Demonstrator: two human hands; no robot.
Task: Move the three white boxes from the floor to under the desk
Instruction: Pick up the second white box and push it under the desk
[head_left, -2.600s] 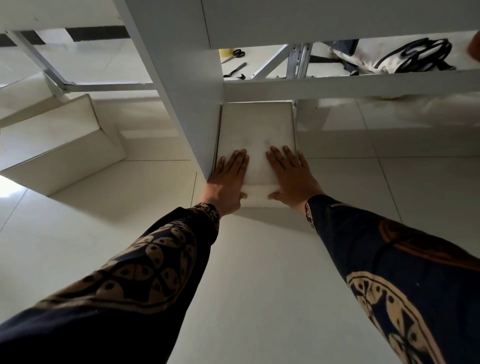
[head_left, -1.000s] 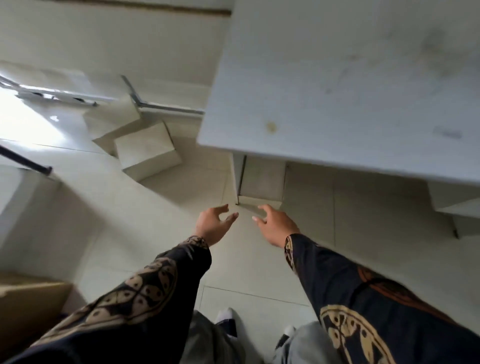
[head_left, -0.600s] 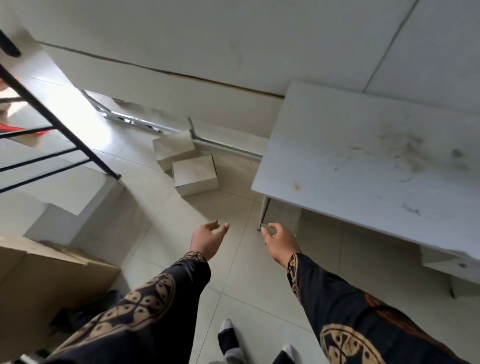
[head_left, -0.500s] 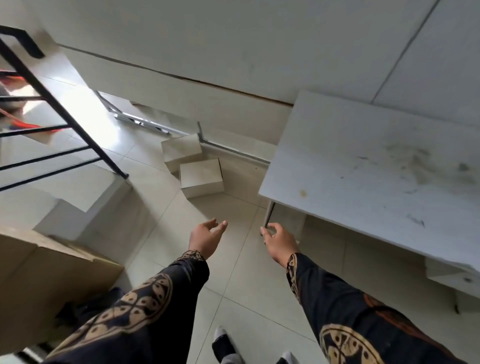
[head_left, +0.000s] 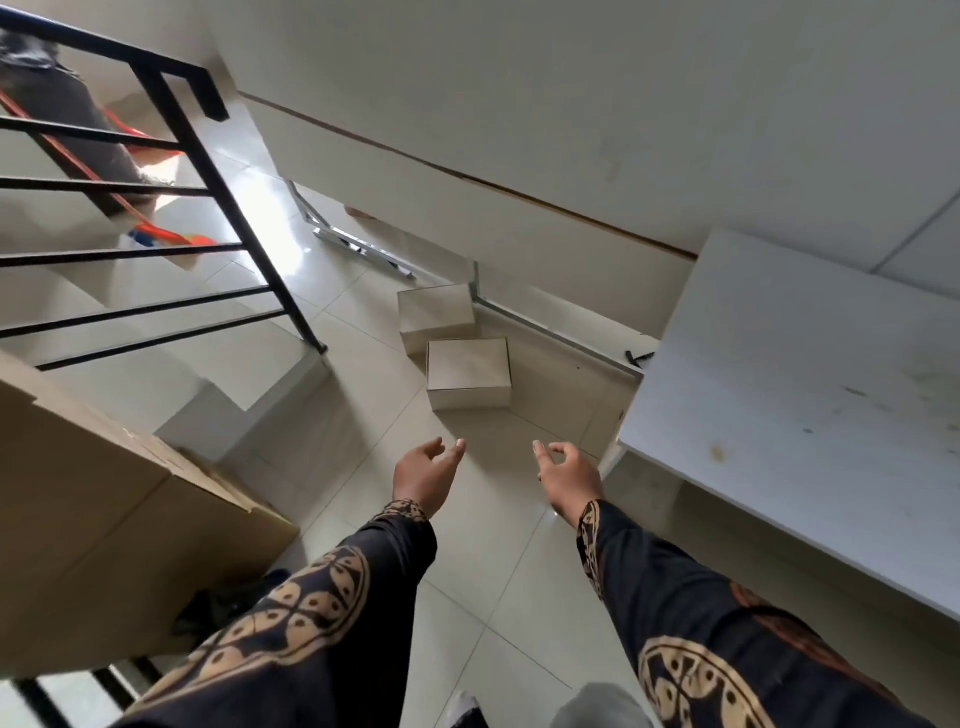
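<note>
Two white boxes stand on the tiled floor ahead, touching at a corner: the nearer box (head_left: 469, 372) and the farther box (head_left: 435, 313) by the wall. The white desk (head_left: 810, 395) fills the right side, and the box pushed beneath it is hidden by the desktop. My left hand (head_left: 423, 474) and my right hand (head_left: 569, 478) are both stretched forward in the air, open and empty, short of the nearer box.
A black stair railing (head_left: 208, 171) and white steps rise on the left. A large brown cardboard box (head_left: 104, 519) sits at the lower left. Metal rails (head_left: 545, 327) lie along the wall base behind the boxes. Bare floor lies between me and the boxes.
My hands left the box pushed under the desk. I rose and turned left, so the two remaining boxes now lie straight ahead and that first box has dropped from sight.
</note>
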